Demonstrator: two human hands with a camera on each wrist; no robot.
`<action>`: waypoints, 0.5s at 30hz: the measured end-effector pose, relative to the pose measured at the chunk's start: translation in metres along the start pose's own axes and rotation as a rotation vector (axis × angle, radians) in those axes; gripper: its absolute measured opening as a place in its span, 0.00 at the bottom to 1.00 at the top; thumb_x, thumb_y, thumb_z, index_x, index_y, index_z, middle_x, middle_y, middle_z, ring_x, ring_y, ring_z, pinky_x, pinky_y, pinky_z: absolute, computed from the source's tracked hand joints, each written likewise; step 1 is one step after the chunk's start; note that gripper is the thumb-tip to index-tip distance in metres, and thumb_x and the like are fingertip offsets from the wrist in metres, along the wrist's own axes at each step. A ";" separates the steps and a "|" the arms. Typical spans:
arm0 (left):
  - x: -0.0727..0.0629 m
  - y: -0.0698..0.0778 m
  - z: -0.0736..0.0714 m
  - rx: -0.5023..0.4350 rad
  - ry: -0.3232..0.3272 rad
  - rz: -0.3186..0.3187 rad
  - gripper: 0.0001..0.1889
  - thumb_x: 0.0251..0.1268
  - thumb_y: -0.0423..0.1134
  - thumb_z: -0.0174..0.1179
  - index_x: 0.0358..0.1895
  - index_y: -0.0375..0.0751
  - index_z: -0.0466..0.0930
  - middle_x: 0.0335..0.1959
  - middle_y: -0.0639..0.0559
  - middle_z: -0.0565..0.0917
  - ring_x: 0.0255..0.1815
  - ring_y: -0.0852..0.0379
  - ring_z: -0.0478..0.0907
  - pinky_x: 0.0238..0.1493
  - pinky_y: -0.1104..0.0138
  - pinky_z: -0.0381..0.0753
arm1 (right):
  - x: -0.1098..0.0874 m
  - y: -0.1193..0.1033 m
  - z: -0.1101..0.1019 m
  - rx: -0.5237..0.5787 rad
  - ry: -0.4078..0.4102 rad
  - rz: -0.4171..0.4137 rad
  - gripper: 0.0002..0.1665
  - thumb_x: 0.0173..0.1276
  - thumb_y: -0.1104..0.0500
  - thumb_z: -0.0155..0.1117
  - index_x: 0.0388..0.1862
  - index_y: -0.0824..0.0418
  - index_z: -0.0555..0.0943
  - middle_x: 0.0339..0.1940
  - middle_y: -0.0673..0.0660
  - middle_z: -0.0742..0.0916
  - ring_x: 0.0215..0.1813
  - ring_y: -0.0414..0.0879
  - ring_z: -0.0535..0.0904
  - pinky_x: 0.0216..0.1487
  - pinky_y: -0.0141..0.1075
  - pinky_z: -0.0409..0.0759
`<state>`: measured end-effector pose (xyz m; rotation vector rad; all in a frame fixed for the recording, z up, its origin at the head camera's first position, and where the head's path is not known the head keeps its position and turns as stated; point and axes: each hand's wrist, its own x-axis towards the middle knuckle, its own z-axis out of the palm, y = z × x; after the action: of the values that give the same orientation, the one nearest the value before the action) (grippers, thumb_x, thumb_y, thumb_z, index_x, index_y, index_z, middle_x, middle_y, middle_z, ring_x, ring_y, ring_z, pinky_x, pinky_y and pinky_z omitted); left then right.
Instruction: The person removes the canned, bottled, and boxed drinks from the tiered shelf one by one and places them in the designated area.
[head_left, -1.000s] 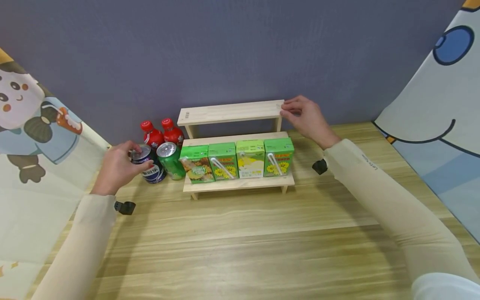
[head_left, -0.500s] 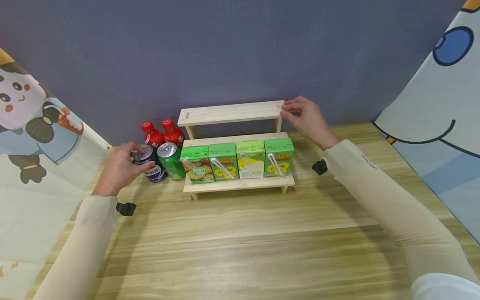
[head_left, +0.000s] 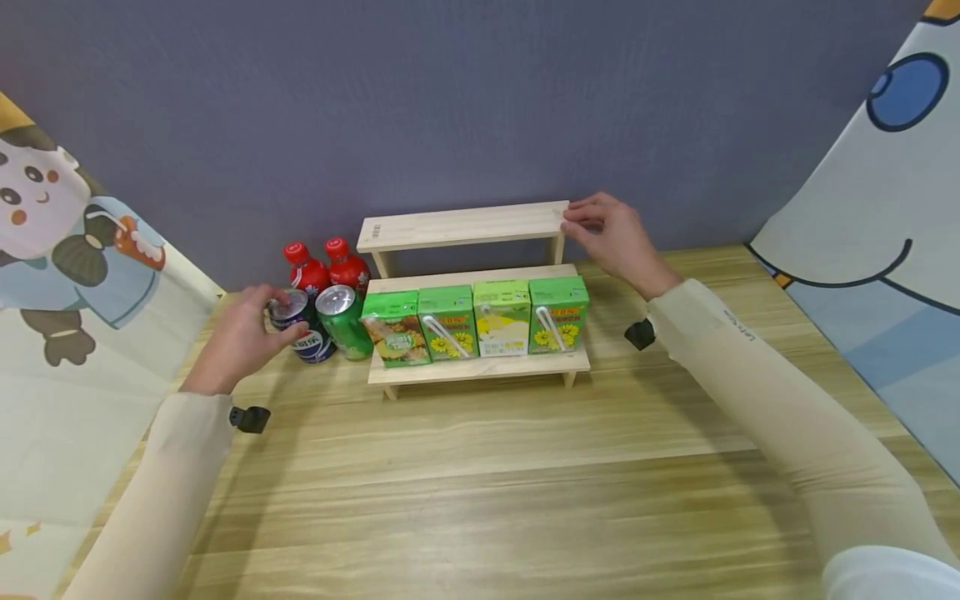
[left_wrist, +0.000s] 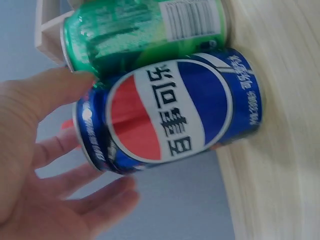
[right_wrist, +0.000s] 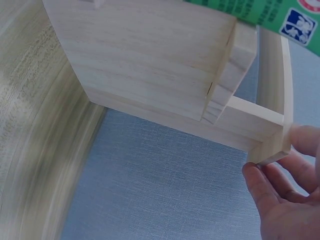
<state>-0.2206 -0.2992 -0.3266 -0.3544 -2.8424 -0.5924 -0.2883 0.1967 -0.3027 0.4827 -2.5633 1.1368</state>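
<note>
My left hand [head_left: 242, 336] holds a blue cola can [head_left: 313, 346] near its top, with the thumb on the near side and the fingers behind the lid. In the left wrist view the blue can [left_wrist: 172, 112] stands close against a green soda can [left_wrist: 145, 32]. My right hand [head_left: 617, 242] pinches the right end of the upper board of a two-tier wooden shelf [head_left: 465, 225]. The right wrist view shows fingertips [right_wrist: 257, 182] under the board's corner. Several green and yellow juice boxes [head_left: 501, 321] stand in a row on the lower tier.
Two red-capped bottles [head_left: 306, 271] stand behind the cans, left of the shelf. A grey-blue wall [head_left: 465, 100] rises at the back, and printed panels [head_left: 870, 217] flank both sides. The wood-grain table [head_left: 480, 483] spreads out in front.
My left hand and the blue can have shifted slightly right, closer to the green can. My right hand keeps its place at the shelf's end.
</note>
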 end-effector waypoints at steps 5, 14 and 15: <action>0.000 0.013 -0.003 -0.015 0.086 0.050 0.20 0.60 0.38 0.63 0.50 0.28 0.72 0.51 0.32 0.69 0.50 0.34 0.63 0.50 0.44 0.63 | 0.000 0.000 0.000 -0.006 -0.006 0.010 0.21 0.69 0.53 0.60 0.54 0.65 0.80 0.54 0.58 0.77 0.54 0.52 0.77 0.55 0.40 0.74; 0.004 0.041 -0.003 -0.030 0.124 0.197 0.17 0.58 0.36 0.64 0.49 0.32 0.74 0.51 0.39 0.72 0.55 0.40 0.64 0.54 0.45 0.66 | 0.001 0.000 0.001 -0.017 0.000 0.002 0.21 0.68 0.53 0.60 0.54 0.65 0.80 0.53 0.58 0.78 0.53 0.51 0.77 0.55 0.40 0.74; 0.004 0.044 -0.003 -0.034 0.121 0.218 0.17 0.58 0.36 0.64 0.49 0.33 0.74 0.51 0.40 0.72 0.55 0.41 0.64 0.54 0.46 0.66 | 0.001 0.000 0.001 -0.015 0.002 0.001 0.21 0.68 0.53 0.60 0.54 0.65 0.80 0.53 0.58 0.78 0.53 0.51 0.77 0.55 0.40 0.74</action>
<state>-0.2117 -0.2606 -0.3067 -0.6028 -2.6353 -0.5963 -0.2891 0.1954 -0.3029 0.4771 -2.5689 1.1172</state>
